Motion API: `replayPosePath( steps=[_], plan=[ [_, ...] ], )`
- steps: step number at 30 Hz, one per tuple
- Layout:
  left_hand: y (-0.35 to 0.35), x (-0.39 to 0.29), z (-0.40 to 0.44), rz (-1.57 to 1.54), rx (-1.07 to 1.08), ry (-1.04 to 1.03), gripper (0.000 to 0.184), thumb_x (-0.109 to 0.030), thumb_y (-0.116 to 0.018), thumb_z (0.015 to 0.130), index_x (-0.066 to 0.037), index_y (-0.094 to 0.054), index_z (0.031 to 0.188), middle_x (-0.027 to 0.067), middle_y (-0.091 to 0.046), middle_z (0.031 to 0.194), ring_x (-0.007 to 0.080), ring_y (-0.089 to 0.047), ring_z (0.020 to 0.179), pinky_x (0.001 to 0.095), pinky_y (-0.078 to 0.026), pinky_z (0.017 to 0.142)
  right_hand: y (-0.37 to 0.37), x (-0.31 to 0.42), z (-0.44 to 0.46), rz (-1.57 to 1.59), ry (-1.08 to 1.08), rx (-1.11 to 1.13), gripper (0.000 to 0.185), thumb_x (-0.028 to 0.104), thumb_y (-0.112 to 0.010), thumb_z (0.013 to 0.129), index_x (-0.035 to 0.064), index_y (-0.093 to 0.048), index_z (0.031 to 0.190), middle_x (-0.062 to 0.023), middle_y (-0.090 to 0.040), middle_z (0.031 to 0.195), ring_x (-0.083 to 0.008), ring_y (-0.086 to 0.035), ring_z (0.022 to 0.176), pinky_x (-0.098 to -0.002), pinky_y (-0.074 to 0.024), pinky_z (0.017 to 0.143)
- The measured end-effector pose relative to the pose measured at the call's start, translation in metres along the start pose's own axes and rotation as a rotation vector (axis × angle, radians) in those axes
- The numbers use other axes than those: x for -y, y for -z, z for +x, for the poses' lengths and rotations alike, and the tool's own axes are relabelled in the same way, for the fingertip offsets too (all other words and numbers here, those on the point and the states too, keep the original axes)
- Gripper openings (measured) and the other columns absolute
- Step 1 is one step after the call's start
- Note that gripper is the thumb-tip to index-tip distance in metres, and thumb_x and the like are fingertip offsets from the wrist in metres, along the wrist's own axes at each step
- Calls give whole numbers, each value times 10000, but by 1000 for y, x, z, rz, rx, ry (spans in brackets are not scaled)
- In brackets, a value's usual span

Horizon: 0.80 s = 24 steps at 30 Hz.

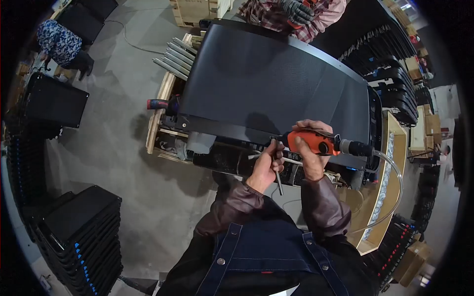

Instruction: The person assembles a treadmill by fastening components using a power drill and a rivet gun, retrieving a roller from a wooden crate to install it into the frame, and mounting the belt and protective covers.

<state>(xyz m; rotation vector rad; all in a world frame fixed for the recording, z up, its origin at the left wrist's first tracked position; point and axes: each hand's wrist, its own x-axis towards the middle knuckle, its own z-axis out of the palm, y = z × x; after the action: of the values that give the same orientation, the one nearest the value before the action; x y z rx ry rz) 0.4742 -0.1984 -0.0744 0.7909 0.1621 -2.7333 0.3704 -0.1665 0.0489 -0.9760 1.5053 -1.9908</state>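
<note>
An orange air-powered tool [302, 143] with a black fitting lies in my right hand [312, 160], whose fingers are wrapped round its body. The tool's nose points left, toward the near edge of a large black belt-like deck [256, 74]. At that nose, my left hand [265, 167] is closed, its fingertips pinched close to the tool's tip. A slim metal rod [279, 183] sticks out below the left fingers. What lies between the fingertips is too small to make out. A clear hose [397, 172] runs from the tool's rear and curves down right.
Across the deck is another person in a checked shirt with a gloved hand [297, 12]. A cordless tool [158, 104] and metal tubes [175, 56] lie on the left. A long wooden crate [368, 237] stands right; stacked black panels [81, 222] stand lower left.
</note>
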Motion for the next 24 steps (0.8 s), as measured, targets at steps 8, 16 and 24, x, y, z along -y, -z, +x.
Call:
replayPosePath(
  steps=[8, 16, 24],
  plan=[
    [53, -75, -35, 280, -247, -620, 236, -398, -600, 1024, -170, -543, 1005, -38, -488, 813, 67, -538, 676, 198, -309, 482, -10, -13, 18, -79, -39, 137, 450, -66, -736, 743, 32, -533, 1132, -147, -676, 1022, -246, -684, 974, -397, -567, 877],
    [52, -74, -26, 175, -259, -589, 272, -422, -610, 1015, -192, -501, 919, -71, -401, 791, 55, -378, 613, 226, -259, 507, -18, -17, 29, -172, -117, 130, 664, 30, -830, 740, 8, -488, 1309, -185, -662, 1194, -263, -667, 1081, -392, -551, 936],
    [82, -73, -68, 330, -317, -366, 404, -414, -614, 1012, -140, -551, 1302, 21, -604, 1019, 26, -395, 656, 177, -304, 505, 29, -49, -52, -643, -566, 250, 434, 212, -821, 836, -20, -622, 1144, -73, -703, 863, -129, -673, 825, -294, -540, 740]
  ],
)
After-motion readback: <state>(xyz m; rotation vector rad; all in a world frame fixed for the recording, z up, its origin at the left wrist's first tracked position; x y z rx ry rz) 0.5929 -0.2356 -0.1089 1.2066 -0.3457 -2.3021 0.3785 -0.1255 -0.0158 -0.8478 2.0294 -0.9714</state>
